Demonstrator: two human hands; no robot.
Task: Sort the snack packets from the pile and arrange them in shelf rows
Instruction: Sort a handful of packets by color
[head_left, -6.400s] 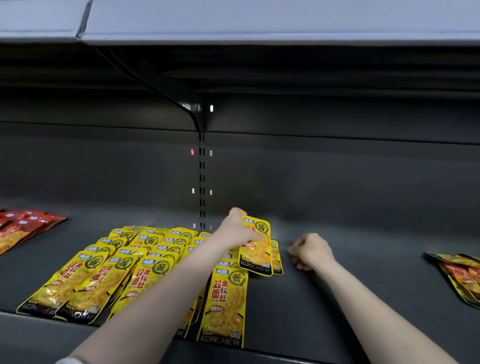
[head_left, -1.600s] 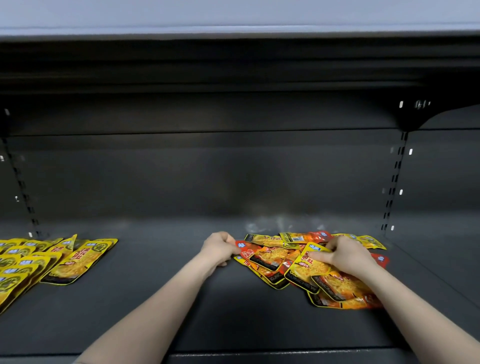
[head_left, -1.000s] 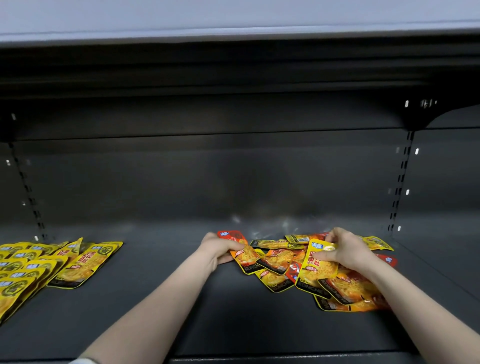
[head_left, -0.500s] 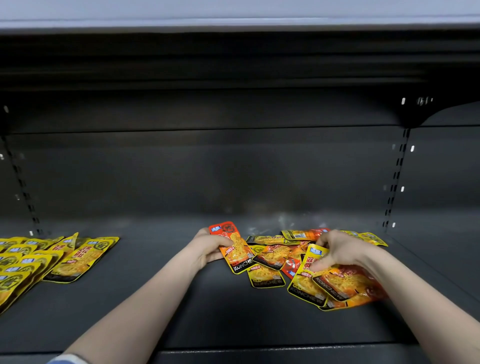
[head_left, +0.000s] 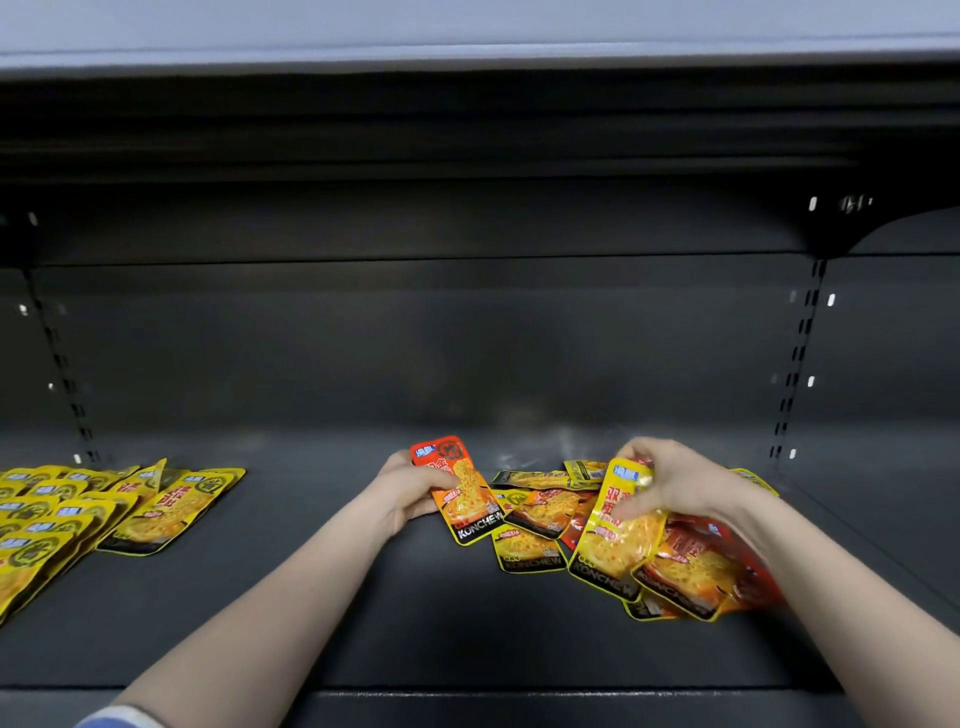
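Pile (head_left: 613, 540) of mixed red and yellow packets lies on dark shelf (head_left: 363, 613) at 4 o'clock; left hand (head_left: 410, 491) grips red packet (head_left: 460, 488) at pile's 9 o'clock edge; right hand (head_left: 670, 480) pinches yellow packet (head_left: 615, 535) above pile; yellow rows (head_left: 78, 519) at shelf's 9 o'clock.

"KONCHEW" printed along the black lower band of the red packet (head_left: 464, 496), the same brand read on a yellow packet (head_left: 619, 530) and on a lower packet (head_left: 531, 553), other print found illegible
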